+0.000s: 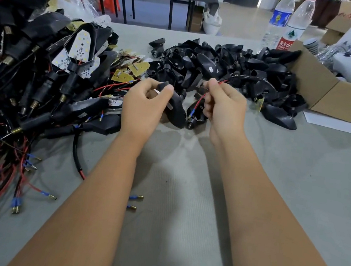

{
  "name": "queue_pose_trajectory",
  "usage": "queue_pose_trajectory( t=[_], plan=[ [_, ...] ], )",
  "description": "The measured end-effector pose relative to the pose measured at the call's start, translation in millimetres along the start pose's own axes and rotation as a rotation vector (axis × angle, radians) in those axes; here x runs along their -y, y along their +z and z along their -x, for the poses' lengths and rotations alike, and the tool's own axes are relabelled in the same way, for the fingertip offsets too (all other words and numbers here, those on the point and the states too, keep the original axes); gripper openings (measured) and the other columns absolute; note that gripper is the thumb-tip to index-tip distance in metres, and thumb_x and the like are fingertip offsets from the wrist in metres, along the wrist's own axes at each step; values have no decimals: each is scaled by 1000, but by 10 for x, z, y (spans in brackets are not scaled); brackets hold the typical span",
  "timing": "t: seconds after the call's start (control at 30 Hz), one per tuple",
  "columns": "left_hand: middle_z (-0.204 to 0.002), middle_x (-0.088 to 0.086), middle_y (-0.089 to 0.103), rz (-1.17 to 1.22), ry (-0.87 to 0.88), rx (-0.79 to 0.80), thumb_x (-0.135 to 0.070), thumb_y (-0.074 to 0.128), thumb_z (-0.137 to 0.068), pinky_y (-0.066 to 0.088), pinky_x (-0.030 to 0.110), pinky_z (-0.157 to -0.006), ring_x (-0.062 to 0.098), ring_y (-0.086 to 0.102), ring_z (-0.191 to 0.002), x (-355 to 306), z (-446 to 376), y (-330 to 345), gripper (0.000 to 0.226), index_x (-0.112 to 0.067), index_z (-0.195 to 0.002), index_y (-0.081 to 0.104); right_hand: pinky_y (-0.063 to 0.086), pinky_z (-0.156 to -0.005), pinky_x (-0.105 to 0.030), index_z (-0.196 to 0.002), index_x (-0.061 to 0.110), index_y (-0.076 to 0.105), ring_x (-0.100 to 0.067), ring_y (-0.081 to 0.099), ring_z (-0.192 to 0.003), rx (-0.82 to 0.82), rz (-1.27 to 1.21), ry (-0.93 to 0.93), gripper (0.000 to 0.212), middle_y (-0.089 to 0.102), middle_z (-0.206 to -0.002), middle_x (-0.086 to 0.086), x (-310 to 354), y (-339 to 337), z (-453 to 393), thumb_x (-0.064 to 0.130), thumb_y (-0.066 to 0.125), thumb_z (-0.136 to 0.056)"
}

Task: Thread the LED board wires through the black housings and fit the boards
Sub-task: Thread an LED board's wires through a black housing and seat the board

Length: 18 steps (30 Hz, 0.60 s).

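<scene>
In the head view, a grey bench carries all the parts. On its left side lies a big pile of finished black lamp housings with white LED boards and red and black wires; the wires end in blue connectors with brass tips. Two loose blue connectors lie on the bench between the forearms. Behind the hands, small yellow circuit boards lie in a small heap, and to their right is a wide heap of empty black plastic housings. An open brown cardboard box stands at the right, touching this heap. Two clear plastic water bottles stand behind the heap; one has a blue label, the other a red label with Chinese writing that I cannot read fully. These heaps stand close around the hands on the left and behind them.

The left hand has its fingers curled around one black teardrop-shaped housing, held just above the bench. Its long axis runs from the upper left down to the lower right, with the wide end toward the right hand. The right hand pinches a thin red wire between thumb and fingers. The wire runs from above the fingers down to a blue connector, which hangs beside another black housing with a brass-tipped stem lying on the bench, between the two hands.
</scene>
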State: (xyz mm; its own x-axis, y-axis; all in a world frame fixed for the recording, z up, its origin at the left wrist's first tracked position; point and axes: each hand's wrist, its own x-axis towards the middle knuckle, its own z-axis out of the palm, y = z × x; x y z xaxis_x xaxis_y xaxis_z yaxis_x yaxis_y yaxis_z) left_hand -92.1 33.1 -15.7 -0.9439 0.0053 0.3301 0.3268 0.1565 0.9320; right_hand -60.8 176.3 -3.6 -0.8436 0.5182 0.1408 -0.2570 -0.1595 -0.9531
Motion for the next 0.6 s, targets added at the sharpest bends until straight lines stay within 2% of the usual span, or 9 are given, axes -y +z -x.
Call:
queue_pose_trajectory(
  t=[0.07,0.13,0.2,0.27,0.33,0.4,0.5,0.6],
  plan=[
    [-58,-5,50,44,10,-97,-39,61,-83,39,36,-52,14,43,-53,-18,-14,-10,14,-27,-78,61,37,-46,-18,-80,7,62,-9,45,-48,13,-180,34,24,55,-57,-1,53,-16,12,13,50,-101],
    [-64,-8,53,154,-10,-157,-36,59,-83,42,30,-54,11,48,-59,-46,-27,-12,10,-27,-87,58,43,-51,-19,-84,5,61,-12,50,-53,51,-312,2,24,58,-62,-5,102,9,31,12,47,-102],
    [-68,-10,59,246,-39,-157,-26,58,-85,48,25,-54,8,56,-64,-45,-38,-4,7,-26,-91,54,46,-56,-20,-87,4,64,-13,52,-57,93,-326,-79,24,59,-68,-6,132,52,43,12,46,-102],
    [-75,-3,63,285,-75,-117,-15,57,-83,55,27,-57,11,61,-69,-15,-45,7,13,-23,-92,51,49,-60,-21,-92,4,66,-13,56,-63,115,-243,-143,24,61,-74,-7,135,95,59,11,46,-102],
    [-85,7,62,260,-90,-79,-9,57,-82,58,32,-64,15,61,-72,15,-47,9,19,-23,-91,49,53,-64,-22,-96,2,67,-14,60,-69,111,-134,-163,23,63,-79,-10,109,135,78,10,46,-102],
    [-91,7,63,226,-79,-66,-6,56,-82,59,34,-68,16,63,-72,32,-40,10,22,-26,-90,48,55,-68,-23,-96,2,66,-16,64,-72,114,-113,-153,23,65,-82,-11,88,161,96,9,45,-102],
    [-99,9,67,183,-54,-78,-5,59,-81,58,31,-65,17,69,-72,37,-25,23,25,-27,-90,51,58,-71,-25,-93,3,65,-18,69,-73,151,-297,-106,24,67,-82,-12,105,173,107,10,44,-103],
    [-91,7,68,107,-31,-82,-3,66,-81,58,31,-67,13,69,-65,44,-34,35,27,-26,-89,53,58,-68,-25,-95,2,63,-20,72,-74,152,-417,-74,25,70,-80,-12,115,153,91,12,42,-104]
  ],
)
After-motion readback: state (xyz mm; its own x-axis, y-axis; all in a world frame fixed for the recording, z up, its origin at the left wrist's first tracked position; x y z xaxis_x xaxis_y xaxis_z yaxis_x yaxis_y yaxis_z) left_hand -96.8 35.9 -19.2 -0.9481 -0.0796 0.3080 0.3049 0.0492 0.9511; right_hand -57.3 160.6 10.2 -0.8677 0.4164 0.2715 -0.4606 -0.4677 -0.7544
